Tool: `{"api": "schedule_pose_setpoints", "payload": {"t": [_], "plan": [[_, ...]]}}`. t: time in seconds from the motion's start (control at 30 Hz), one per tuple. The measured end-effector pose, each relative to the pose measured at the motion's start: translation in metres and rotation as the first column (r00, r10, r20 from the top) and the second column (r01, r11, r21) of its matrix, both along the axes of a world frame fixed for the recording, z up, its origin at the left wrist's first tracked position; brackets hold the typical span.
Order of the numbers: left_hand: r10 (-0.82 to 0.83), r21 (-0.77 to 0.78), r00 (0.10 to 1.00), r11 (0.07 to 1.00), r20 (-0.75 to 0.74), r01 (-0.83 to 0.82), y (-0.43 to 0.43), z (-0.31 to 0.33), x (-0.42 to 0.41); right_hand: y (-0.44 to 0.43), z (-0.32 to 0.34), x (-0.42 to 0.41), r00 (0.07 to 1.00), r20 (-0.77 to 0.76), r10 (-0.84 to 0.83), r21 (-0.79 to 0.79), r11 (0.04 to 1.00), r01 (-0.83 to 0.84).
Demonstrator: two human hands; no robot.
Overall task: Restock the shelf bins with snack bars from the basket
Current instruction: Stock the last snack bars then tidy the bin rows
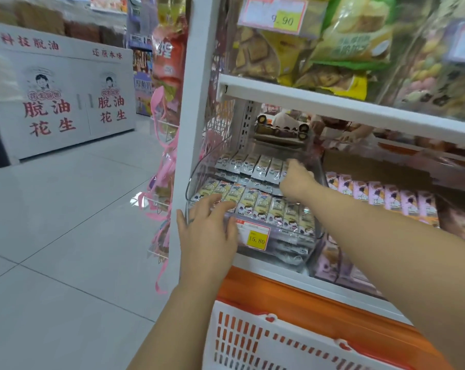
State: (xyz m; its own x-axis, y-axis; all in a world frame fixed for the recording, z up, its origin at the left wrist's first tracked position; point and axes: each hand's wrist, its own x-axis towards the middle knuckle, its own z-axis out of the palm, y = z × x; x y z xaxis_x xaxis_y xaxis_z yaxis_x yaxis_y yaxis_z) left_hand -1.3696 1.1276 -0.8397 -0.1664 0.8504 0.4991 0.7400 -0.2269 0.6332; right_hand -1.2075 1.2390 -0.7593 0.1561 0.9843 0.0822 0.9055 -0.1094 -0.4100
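A clear plastic shelf bin (199, 166) holds rows of yellow-and-white snack bars (268, 206) on the lower shelf. My left hand (207, 228) rests with straight fingers on the front row, at the bin's front left rim. My right hand (297, 177) reaches deep into the bin, fingers curled at the back row of snack bars (250, 162); whether it holds one is hidden. The white and orange basket (266, 340) sits below my arms at the bottom of the view; its contents are out of sight.
A yellow price tag (256, 239) hangs on the bin front. Pink snack bars (381, 194) fill the neighbouring bin on the right. Bagged snacks (341, 38) crowd the upper shelf. Pink ribbons (163, 182) hang at the shelf's left end, beside the tiled aisle and a white display cabinet (65, 102).
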Motion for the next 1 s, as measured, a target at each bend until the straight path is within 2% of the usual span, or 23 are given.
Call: {"api": "schedule_pose_setpoints", "payload": {"t": [0.13, 0.23, 0.33, 0.4, 0.5, 0.6, 0.7, 0.8, 0.87, 1.0], "plan": [[-0.046, 0.041, 0.996, 0.998, -0.076, 0.049, -0.013, 0.01, -0.006, -0.065, 0.003, -0.003, 0.963, 0.048, 0.267, 0.125, 0.954, -0.271], [-0.129, 0.134, 0.962, 0.977, -0.239, 0.164, -0.028, 0.013, -0.014, -0.129, -0.01, 0.005, 0.872, 0.103, 0.479, 0.247, 0.836, -0.489], [-0.16, 0.211, 0.906, 0.943, -0.392, 0.258, -0.054, 0.002, -0.031, -0.184, -0.036, 0.016, 0.76, 0.046, 0.649, 0.212, 0.737, -0.642], [-0.168, 0.184, 0.893, 0.947, -0.417, 0.265, -0.073, -0.018, -0.045, -0.207, -0.063, 0.022, 0.704, -0.03, 0.709, 0.139, 0.701, -0.7], [-0.206, 0.05, 0.898, 0.969, -0.39, 0.244, -0.106, -0.065, -0.06, -0.224, -0.123, 0.029, 0.712, -0.13, 0.69, -0.01, 0.717, -0.697], [-0.232, -0.082, 0.903, 0.973, -0.361, 0.217, -0.13, -0.111, -0.064, -0.233, -0.187, 0.033, 0.781, -0.299, 0.549, -0.179, 0.771, -0.611], [-0.245, -0.2, 0.927, 0.961, -0.285, 0.192, -0.145, -0.15, -0.064, -0.239, -0.24, 0.035, 0.815, -0.421, 0.399, -0.345, 0.76, -0.551], [-0.247, -0.302, 0.948, 0.936, -0.203, 0.179, -0.156, -0.176, -0.064, -0.241, -0.282, 0.03, 0.83, -0.429, 0.357, -0.481, 0.687, -0.545], [-0.244, -0.35, 0.961, 0.918, -0.134, 0.184, -0.162, -0.182, -0.063, -0.24, -0.306, 0.024, 0.833, -0.4, 0.383, -0.576, 0.602, -0.553], [-0.231, -0.389, 0.967, 0.905, -0.106, 0.174, -0.16, -0.182, -0.06, -0.244, -0.349, 0.005, 0.775, -0.314, 0.549, -0.724, 0.389, -0.569]]}}
